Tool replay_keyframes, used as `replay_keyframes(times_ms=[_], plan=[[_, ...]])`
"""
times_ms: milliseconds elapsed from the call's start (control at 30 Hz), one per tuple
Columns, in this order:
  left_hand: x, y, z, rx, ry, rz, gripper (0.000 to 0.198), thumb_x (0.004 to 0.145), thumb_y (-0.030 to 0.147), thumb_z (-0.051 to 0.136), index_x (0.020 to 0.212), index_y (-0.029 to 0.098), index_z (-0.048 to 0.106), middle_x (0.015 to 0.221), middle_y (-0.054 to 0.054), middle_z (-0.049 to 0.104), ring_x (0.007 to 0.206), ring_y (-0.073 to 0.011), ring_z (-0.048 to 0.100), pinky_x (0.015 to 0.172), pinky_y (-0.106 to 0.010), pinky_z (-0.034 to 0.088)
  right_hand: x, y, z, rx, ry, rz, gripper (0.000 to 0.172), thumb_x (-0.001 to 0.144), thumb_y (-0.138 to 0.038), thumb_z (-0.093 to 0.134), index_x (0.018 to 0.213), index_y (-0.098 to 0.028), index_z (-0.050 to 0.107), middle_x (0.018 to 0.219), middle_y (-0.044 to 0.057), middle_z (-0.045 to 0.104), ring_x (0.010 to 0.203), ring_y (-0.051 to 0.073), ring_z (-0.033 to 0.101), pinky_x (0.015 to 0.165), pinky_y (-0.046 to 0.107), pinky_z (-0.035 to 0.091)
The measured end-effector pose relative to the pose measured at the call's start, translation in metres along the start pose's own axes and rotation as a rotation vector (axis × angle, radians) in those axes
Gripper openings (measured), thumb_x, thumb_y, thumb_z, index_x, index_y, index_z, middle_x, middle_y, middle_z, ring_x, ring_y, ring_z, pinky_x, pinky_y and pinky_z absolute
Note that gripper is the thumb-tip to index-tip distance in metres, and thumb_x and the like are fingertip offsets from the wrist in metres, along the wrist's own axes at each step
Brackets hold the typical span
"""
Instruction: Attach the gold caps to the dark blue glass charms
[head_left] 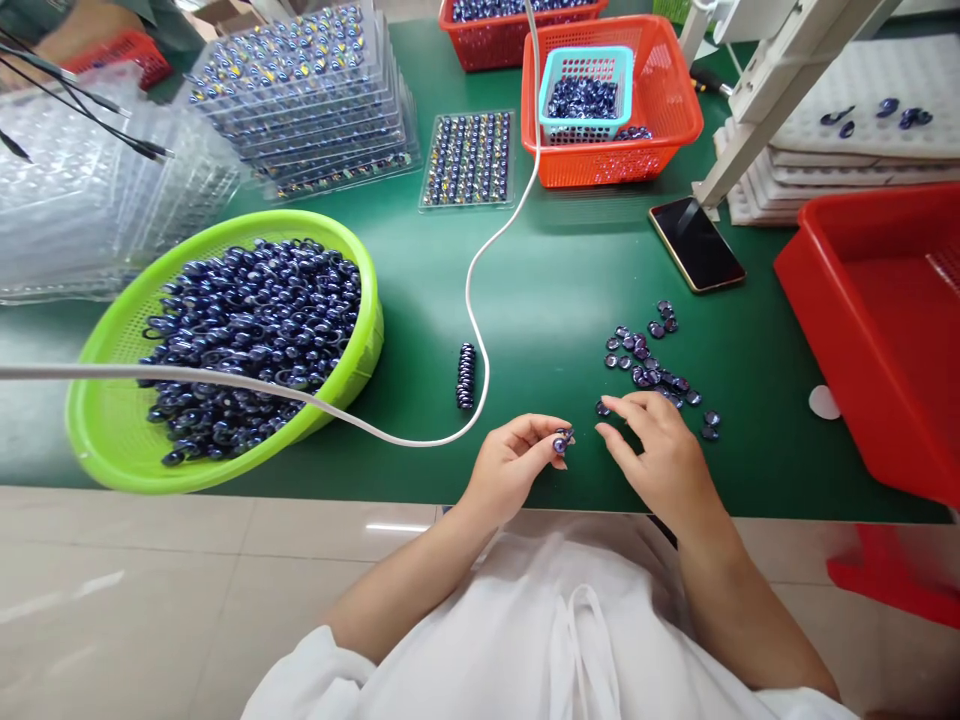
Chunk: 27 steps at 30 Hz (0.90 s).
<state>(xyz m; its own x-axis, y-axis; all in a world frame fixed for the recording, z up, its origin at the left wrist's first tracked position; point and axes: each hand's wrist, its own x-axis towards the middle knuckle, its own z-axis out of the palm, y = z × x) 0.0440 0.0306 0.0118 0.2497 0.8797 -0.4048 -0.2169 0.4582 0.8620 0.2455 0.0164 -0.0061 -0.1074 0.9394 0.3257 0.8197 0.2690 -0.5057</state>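
My left hand (511,462) pinches a small glossy dark-blue part (560,441) between thumb and fingertips, just above the table's front edge. To its right, my right hand (660,455) has thumb and index finger apart. Its index fingertip is at a small round dark-blue cap (603,408); whether it touches the cap I cannot tell. Beyond that hand lies a loose scatter of similar round caps (649,376) on the green table. A short row of dark discs (466,376), lined up against each other, lies ahead of my left hand.
A green basket (367,330) heaped with glossy dark-blue looped parts stands left. A white cable (472,290) crosses the table. Behind are stacked clear trays (300,110), a filled tray (469,160) and an orange basket (660,130). A phone (697,243) and red bin (847,330) are right.
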Motion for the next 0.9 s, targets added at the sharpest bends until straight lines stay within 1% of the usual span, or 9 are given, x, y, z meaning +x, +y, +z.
replay_keyframes(times_ms=[100, 167, 233, 367, 467, 567, 667, 767, 900], plan=[[0.002, -0.002, 0.0, -0.035, 0.02, 0.001, 0.027, 0.075, 0.034, 0.083, 0.093, 0.014, 0.078, 0.084, -0.005, 0.076, 0.064, -0.0118, 0.066, 0.068, -0.026, 0.055, 0.005, 0.005, 0.006, -0.153, -0.029, -0.053, 0.018, 0.097, -0.02, 0.057, 0.108, -0.016, 0.071, 0.098, 0.012, 0.067, 0.092, 0.026, 0.064, 0.08, 0.04, 0.055], [0.003, -0.003, 0.0, -0.048, 0.033, 0.003, 0.027, 0.075, 0.033, 0.083, 0.094, 0.015, 0.078, 0.086, -0.005, 0.077, 0.066, -0.0121, 0.067, 0.068, -0.026, 0.056, 0.006, 0.006, 0.007, -0.159, -0.012, -0.059, 0.018, 0.098, -0.018, 0.054, 0.103, -0.015, 0.071, 0.096, 0.012, 0.068, 0.09, 0.026, 0.064, 0.08, 0.04, 0.055], [0.004, -0.003, 0.0, -0.051, 0.049, 0.014, 0.025, 0.076, 0.033, 0.083, 0.095, 0.016, 0.079, 0.087, -0.005, 0.077, 0.067, -0.0119, 0.067, 0.069, -0.025, 0.056, 0.005, 0.002, 0.005, -0.058, 0.002, -0.065, 0.018, 0.098, -0.016, 0.053, 0.105, -0.016, 0.07, 0.095, 0.011, 0.069, 0.089, 0.024, 0.065, 0.08, 0.038, 0.055], [0.004, -0.002, 0.001, -0.058, 0.081, 0.046, 0.021, 0.076, 0.029, 0.083, 0.094, 0.018, 0.081, 0.084, -0.003, 0.077, 0.067, -0.0102, 0.067, 0.069, -0.022, 0.054, -0.004, -0.014, -0.002, 0.353, -0.067, -0.031, 0.02, 0.097, -0.015, 0.058, 0.112, -0.023, 0.068, 0.099, 0.005, 0.071, 0.086, 0.017, 0.068, 0.076, 0.029, 0.055], [0.003, -0.003, 0.005, -0.094, 0.05, 0.046, 0.02, 0.075, 0.027, 0.084, 0.093, 0.018, 0.081, 0.078, -0.002, 0.077, 0.066, -0.01, 0.067, 0.07, -0.022, 0.055, -0.011, -0.027, -0.003, 0.573, -0.084, 0.114, 0.017, 0.094, -0.019, 0.065, 0.108, -0.028, 0.068, 0.095, -0.001, 0.073, 0.082, 0.014, 0.07, 0.076, 0.026, 0.056], [0.001, -0.004, 0.007, -0.129, 0.015, 0.033, 0.019, 0.075, 0.026, 0.084, 0.093, 0.018, 0.082, 0.078, -0.002, 0.078, 0.068, -0.0106, 0.068, 0.071, -0.022, 0.055, -0.015, -0.032, 0.0, 0.732, -0.052, 0.251, 0.013, 0.092, -0.021, 0.068, 0.103, -0.029, 0.068, 0.09, -0.003, 0.074, 0.079, 0.013, 0.071, 0.075, 0.025, 0.057], [0.001, -0.005, 0.006, -0.144, -0.004, 0.024, 0.019, 0.074, 0.026, 0.084, 0.092, 0.019, 0.082, 0.077, -0.002, 0.078, 0.068, -0.0107, 0.068, 0.072, -0.022, 0.056, -0.014, -0.031, 0.002, 0.812, -0.024, 0.241, 0.015, 0.093, -0.02, 0.067, 0.103, -0.03, 0.07, 0.093, -0.002, 0.073, 0.08, 0.013, 0.071, 0.074, 0.025, 0.058], [-0.001, -0.004, 0.006, -0.114, 0.012, 0.026, 0.019, 0.072, 0.028, 0.086, 0.089, 0.019, 0.083, 0.075, -0.003, 0.078, 0.065, -0.0114, 0.068, 0.071, -0.024, 0.057, -0.013, -0.032, 0.0, 0.817, -0.026, 0.224, 0.015, 0.093, -0.02, 0.066, 0.104, -0.03, 0.071, 0.094, -0.002, 0.072, 0.081, 0.014, 0.071, 0.074, 0.026, 0.058], [-0.005, 0.0, 0.009, 0.022, 0.073, 0.072, 0.021, 0.072, 0.03, 0.085, 0.089, 0.019, 0.084, 0.079, -0.005, 0.08, 0.069, -0.0161, 0.071, 0.071, -0.029, 0.06, -0.012, -0.034, -0.002, 0.781, -0.025, 0.309, 0.009, 0.092, -0.025, 0.069, 0.1, -0.028, 0.071, 0.091, -0.002, 0.073, 0.076, 0.014, 0.071, 0.072, 0.026, 0.059]])
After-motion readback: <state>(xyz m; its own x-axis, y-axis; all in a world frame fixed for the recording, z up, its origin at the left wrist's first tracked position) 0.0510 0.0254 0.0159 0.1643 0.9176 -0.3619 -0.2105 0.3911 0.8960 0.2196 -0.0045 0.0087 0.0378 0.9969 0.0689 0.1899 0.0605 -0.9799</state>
